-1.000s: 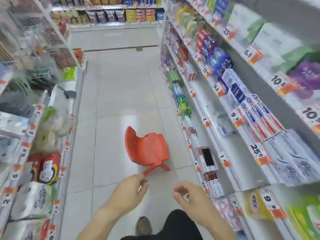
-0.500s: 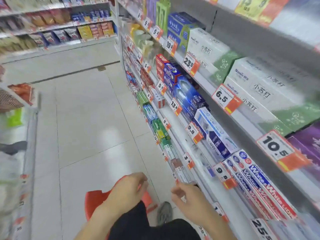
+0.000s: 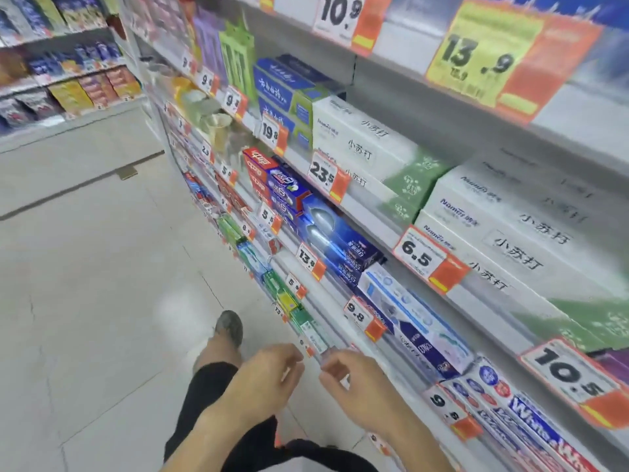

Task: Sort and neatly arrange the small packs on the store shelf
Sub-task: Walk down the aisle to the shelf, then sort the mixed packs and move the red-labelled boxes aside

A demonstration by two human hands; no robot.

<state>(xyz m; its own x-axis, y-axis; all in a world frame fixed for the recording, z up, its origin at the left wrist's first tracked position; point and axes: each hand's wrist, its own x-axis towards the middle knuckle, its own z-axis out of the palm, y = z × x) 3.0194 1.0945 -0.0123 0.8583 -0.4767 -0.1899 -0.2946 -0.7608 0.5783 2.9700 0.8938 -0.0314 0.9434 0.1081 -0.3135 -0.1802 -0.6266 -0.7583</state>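
Observation:
Toothpaste packs fill the shelf unit on my right. White-and-green boxes (image 3: 371, 148) lie on an upper shelf. Dark blue boxes (image 3: 340, 240) and a white-blue box (image 3: 412, 318) sit one shelf lower, with red boxes (image 3: 257, 166) further along. Small green packs (image 3: 286, 301) line a lower shelf. My left hand (image 3: 269, 379) and right hand (image 3: 354, 379) hover close together in front of that lower shelf's edge. The fingers of both are loosely curled, and nothing shows in either.
Orange price tags (image 3: 422, 257) hang along every shelf edge. A tiled aisle floor (image 3: 102, 284) stretches to the left. A far shelf holds snack bags (image 3: 68, 93). My leg and shoe (image 3: 228, 330) stand just left of the hands.
The view has swung up and right toward the shelf. The red stool has dropped out of sight below me. Both hands stay together and now sit nearer the shelf edge.

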